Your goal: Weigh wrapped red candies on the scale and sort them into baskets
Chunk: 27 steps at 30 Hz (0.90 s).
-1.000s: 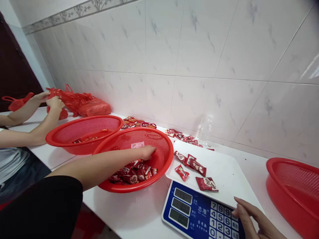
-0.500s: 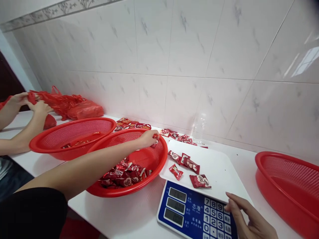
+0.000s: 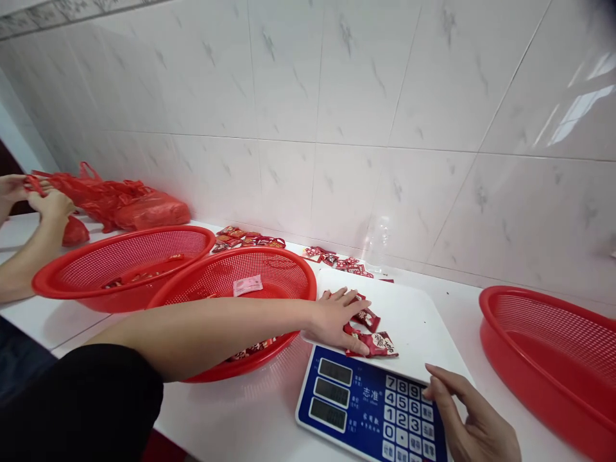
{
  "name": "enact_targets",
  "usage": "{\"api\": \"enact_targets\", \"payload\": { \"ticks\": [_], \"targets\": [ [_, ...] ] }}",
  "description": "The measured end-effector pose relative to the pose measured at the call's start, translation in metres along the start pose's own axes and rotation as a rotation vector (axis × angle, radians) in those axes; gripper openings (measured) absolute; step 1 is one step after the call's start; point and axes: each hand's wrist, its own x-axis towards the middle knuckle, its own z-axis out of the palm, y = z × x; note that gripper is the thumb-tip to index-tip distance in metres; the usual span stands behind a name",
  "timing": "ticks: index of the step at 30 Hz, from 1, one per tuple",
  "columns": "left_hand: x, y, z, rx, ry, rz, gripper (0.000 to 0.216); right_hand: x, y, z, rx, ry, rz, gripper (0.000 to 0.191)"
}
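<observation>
The left hand point(image 3: 334, 319) lies flat on the white tray point(image 3: 414, 321) of the scale point(image 3: 370, 401), fingers spread apart and palm down, covering several red candies point(image 3: 378, 343). It is not closed on any of them. The candy that shows best lies at the near edge of the tray, just beside the fingertips; its long axis runs left to right, almost parallel to the tray's front edge. Another one near the fingers lies slanted, its ends pointing to the far left and near right.

The right hand point(image 3: 469, 417) rests at the right corner of the scale, by the keypad, fingers loosely open and holding nothing.

The forearm crosses over a red basket point(image 3: 202, 285) that has more candies and a small pink paper inside. A second red basket point(image 3: 72, 273) stands to its left, touching it, and a third red basket point(image 3: 543, 346) stands well apart on the right.

Everything is on a white counter point(image 3: 240, 417) along a wall of white marbled tiles point(image 3: 337, 96). More candies lie scattered along the foot of the wall. At the far left another person's hands point(image 3: 45, 202) handle red plastic bags point(image 3: 125, 205).
</observation>
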Motion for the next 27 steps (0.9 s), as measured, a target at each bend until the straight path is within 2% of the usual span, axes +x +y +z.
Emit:
{"api": "enact_targets", "payload": {
  "ticks": [3,7,12,16,20,22,24,25,27],
  "targets": [
    [0.011,0.003,0.010,0.020,0.045,0.031,0.101,0.000,0.000,0.000,0.006,0.007,-0.012,0.037],
    [0.028,0.005,0.017,0.064,0.184,0.087,0.077,0.001,-0.001,0.000,0.009,0.015,-0.023,0.036],
    [0.038,0.022,0.014,0.043,0.243,0.023,0.094,0.002,-0.001,0.001,0.034,0.025,-0.036,0.036],
    [0.043,0.037,0.021,0.083,0.220,0.048,0.096,0.002,-0.001,0.002,0.042,0.026,-0.063,0.035],
    [0.049,0.036,0.027,0.176,0.196,0.103,0.067,0.002,0.001,0.002,0.053,0.028,-0.083,0.033],
    [0.049,0.031,0.022,0.148,0.173,0.132,0.064,0.002,0.002,0.002,0.057,0.029,-0.096,0.032],
    [0.045,0.022,0.009,0.064,0.169,0.133,0.075,0.002,0.003,0.003,0.055,0.028,-0.120,0.030],
    [0.042,0.015,0.001,0.010,0.200,0.125,0.079,0.003,0.003,0.003,0.053,0.028,-0.134,0.029],
    [0.033,-0.002,-0.016,-0.093,0.355,0.100,0.077,0.003,0.005,0.002,0.044,0.023,-0.162,0.027]
  ]
}}
